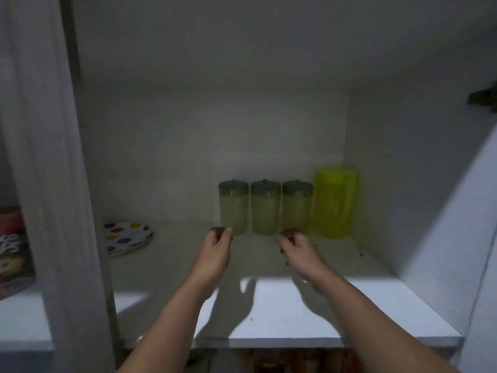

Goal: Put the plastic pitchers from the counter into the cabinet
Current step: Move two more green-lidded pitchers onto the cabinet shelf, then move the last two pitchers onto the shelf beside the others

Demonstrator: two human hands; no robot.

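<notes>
Three pale translucent plastic pitchers with grey-green lids (265, 207) stand upright in a row on the white cabinet shelf (295, 305), well back from its front edge, sides nearly touching. A brighter lime-yellow plastic pitcher (334, 201) stands just beside the rightmost of them, against the right wall. Both of the person's hands are low in front of the row. The left hand (216, 250) is loosely curled at the foot of the leftmost pitcher; the right hand (297, 247) is likewise curled at the foot of the rightmost lidded one. Blur prevents telling whether the fingers touch the pitchers; neither hand visibly grips anything.

Assessment: placement appears at or near completion. To finish cleanly, the hands should come straight back and low, clear of the bases, since these tall, light pitchers would tip easily. A stack of spotted plates (127, 238) lies well apart to the left.
</notes>
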